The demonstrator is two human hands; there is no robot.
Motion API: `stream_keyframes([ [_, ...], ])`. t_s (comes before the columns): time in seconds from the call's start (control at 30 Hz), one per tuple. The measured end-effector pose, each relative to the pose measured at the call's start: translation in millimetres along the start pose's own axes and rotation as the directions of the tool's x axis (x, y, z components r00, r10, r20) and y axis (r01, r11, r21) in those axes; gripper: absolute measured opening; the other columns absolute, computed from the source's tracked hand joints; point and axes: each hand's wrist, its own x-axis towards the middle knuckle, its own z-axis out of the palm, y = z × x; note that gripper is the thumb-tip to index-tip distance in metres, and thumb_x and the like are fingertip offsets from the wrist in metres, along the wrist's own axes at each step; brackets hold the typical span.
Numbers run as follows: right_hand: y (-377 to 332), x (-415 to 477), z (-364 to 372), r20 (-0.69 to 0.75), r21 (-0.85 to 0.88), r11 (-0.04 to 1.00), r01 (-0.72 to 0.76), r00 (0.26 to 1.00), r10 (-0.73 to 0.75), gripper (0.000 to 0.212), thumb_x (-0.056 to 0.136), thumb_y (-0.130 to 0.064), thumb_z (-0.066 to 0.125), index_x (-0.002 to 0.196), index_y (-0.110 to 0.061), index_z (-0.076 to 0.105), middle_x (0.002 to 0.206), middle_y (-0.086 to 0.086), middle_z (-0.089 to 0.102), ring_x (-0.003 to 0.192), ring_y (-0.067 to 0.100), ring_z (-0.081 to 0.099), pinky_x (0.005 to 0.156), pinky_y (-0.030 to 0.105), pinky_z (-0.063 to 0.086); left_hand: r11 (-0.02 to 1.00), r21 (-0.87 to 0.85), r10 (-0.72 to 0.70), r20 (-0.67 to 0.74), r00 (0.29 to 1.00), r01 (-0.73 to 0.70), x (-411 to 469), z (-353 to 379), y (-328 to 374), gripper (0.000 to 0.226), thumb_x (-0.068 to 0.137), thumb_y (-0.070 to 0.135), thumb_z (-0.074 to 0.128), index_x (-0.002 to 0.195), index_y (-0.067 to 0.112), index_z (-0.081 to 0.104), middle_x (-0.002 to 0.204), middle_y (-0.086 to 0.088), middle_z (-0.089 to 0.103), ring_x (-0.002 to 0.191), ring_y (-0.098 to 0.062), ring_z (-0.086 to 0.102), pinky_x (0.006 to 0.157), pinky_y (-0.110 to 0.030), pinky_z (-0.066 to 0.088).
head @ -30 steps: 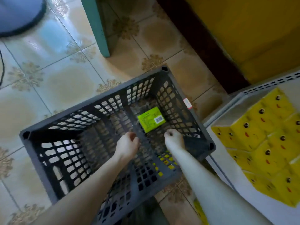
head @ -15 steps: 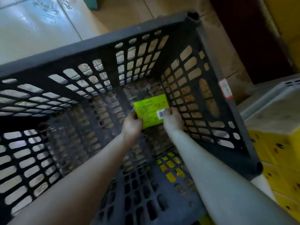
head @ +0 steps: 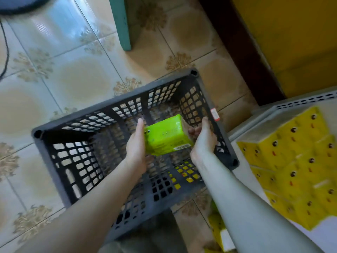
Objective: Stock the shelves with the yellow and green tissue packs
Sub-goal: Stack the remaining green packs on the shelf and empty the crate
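Left hand (head: 135,143) is pressing flat against the left end of the green tissue pack (head: 166,136), fingers (head: 140,125) straight and together, thumb hidden. Right hand (head: 203,141) is cupping the right end, fingertips (head: 194,132) curling under and around it. The pack is being held between both palms, tilted, barcode side facing the camera, over the right half of the black slatted crate (head: 113,105) and about level with its rim; can't tell if it is fully above the rim. Right wrist is passing just beside the crate's right wall. The rest of the crate interior is showing only bare slats. The crate is sitting on the tiled floor (head: 63,79), its right corner just beside the white shelf (head: 306,100), where yellow tissue packs (head: 291,161) are lying in tight rows with bare shelf surface along their near edge. A teal post (head: 120,24) is standing well beyond the crate.
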Motion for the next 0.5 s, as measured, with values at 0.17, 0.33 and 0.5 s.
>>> stream_keyframes([
  [0.17,-46,-79,-14,0.041,0.066,0.998,0.009,0.999,-0.012,0.035,0.09,-0.03,0.059,0.06,-0.014,0.051,0.054,-0.002,0.06,0.058,0.013,0.054,0.056,0.026,0.041,0.999,0.026,0.035,0.055,0.998,-0.036,-87,-21,33,0.009,0.088,0.027,0.057,0.086,0.022,0.051,0.097,-0.006,0.05,0.088,-0.025,0.056,0.076,-0.045,0.054],
  [0.33,-86,-153,-42,0.191,-0.118,0.988,-0.104,0.974,0.125,0.039,0.082,-0.053,0.062,0.097,-0.018,0.061,0.102,0.007,0.066,0.092,0.023,0.061,0.068,0.031,0.047,0.961,0.007,0.273,0.162,0.948,-0.277,-172,-41,61,0.014,0.084,0.008,0.056,0.077,0.02,0.052,0.083,-0.002,0.049,0.071,-0.018,0.047,0.054,-0.028,0.038],
  [0.5,-122,-223,-88,0.436,-0.227,0.957,-0.182,0.86,0.267,0.029,0.084,-0.047,0.06,0.097,-0.021,0.065,0.099,0.007,0.072,0.097,0.025,0.065,0.091,0.039,0.05,0.903,0.038,0.393,0.329,0.859,-0.428,-253,-62,81,0.012,0.074,0.009,0.061,0.071,0.02,0.056,0.079,-0.001,0.05,0.068,-0.017,0.046,0.052,-0.025,0.034],
])
